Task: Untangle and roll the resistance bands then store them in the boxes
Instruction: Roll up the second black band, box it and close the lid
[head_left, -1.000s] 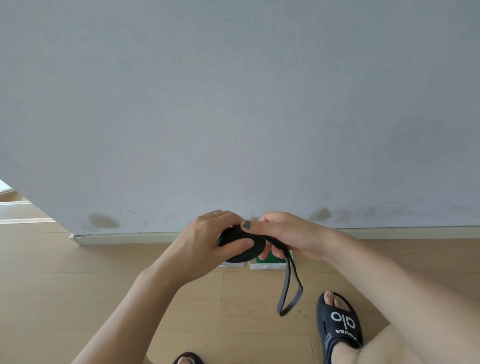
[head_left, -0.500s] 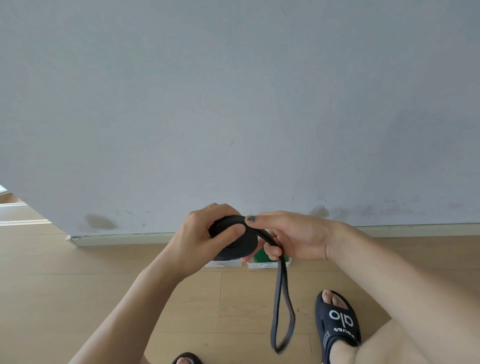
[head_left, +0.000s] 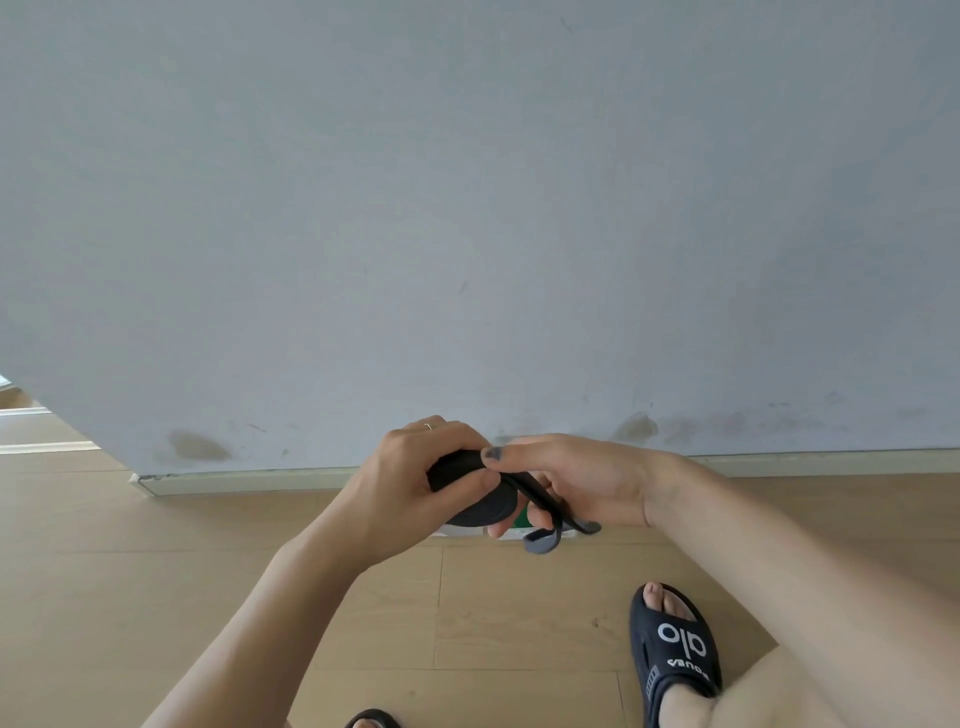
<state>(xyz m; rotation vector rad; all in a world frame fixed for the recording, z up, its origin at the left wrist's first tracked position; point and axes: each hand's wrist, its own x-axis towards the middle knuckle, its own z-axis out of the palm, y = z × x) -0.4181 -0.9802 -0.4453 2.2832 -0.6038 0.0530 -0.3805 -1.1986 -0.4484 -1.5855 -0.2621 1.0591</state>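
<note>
The loose tail of the black resistance band (head_left: 540, 512), which hung long toward the floor a moment ago, is now a short loop just beside the coil. The left hand (head_left: 415, 483) grips the coil, fingers curled round it; the right hand (head_left: 566, 483) pinches the tail against it. The band sits above the boxes (head_left: 514, 529), which are mostly hidden. Rolling looks nearly finished; storing likely comes next.
</note>
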